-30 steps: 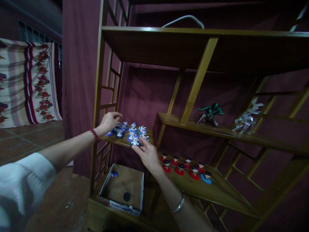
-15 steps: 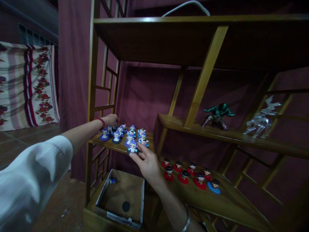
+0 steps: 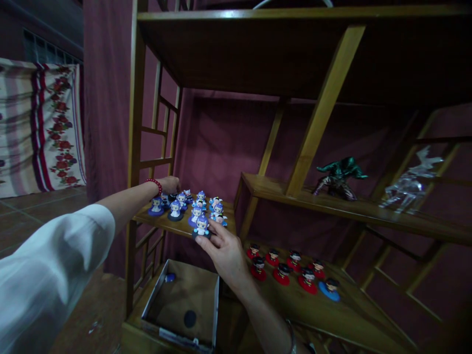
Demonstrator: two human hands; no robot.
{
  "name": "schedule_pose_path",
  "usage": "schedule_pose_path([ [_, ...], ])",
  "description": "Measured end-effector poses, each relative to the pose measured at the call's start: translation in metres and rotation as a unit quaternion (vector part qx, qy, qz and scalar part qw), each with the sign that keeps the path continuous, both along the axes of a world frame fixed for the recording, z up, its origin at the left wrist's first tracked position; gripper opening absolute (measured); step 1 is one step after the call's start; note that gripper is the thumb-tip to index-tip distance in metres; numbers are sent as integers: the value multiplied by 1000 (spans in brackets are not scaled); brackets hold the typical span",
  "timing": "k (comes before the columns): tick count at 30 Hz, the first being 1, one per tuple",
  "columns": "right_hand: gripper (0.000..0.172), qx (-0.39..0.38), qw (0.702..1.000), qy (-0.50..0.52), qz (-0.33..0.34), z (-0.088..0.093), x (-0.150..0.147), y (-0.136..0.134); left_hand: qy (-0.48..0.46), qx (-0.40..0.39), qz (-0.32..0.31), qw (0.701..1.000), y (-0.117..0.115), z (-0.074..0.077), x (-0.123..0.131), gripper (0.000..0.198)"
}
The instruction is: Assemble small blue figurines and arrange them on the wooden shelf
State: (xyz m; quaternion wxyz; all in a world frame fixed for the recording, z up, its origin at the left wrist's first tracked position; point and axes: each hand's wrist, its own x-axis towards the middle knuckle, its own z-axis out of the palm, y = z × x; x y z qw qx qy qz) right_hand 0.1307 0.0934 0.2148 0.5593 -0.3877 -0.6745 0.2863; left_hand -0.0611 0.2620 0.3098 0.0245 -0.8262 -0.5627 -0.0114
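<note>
A small purple-haired figurine (image 3: 201,226) on a dark round base is pinched between the thumb and fingers of my right hand (image 3: 226,248), at the front edge of the small left shelf (image 3: 173,227). Several similar figurines (image 3: 175,208) stand in rows behind and to the left of it. My left hand (image 3: 170,185), with a red bead bracelet at the wrist, reaches over the shelf's back left corner. Its fingers bend down behind the figurines, close to a dark one (image 3: 172,197). The fingertips are hidden, so I cannot tell whether they grip anything.
Below stands an open cardboard box (image 3: 217,314) with a dark disc (image 3: 190,319) and a small blue piece (image 3: 169,278) inside. Several red-based figurines (image 3: 282,273) occupy the lower right shelf. Above them are a green figure (image 3: 341,177) and a clear deer-like figure (image 3: 409,184). Wooden posts (image 3: 326,110) divide the shelving.
The view has shifted slightly, with the shelving a little nearer. My right hand keeps its pinch on the figurine at the shelf edge. The left hand stays at the back left corner.
</note>
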Motion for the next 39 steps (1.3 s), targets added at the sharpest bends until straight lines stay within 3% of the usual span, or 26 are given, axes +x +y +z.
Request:
schedule_pose_path([
  [39,43,-38,999,17,12,-1,-1,0,2,-4,-11,1000,15,-5,-7,39],
])
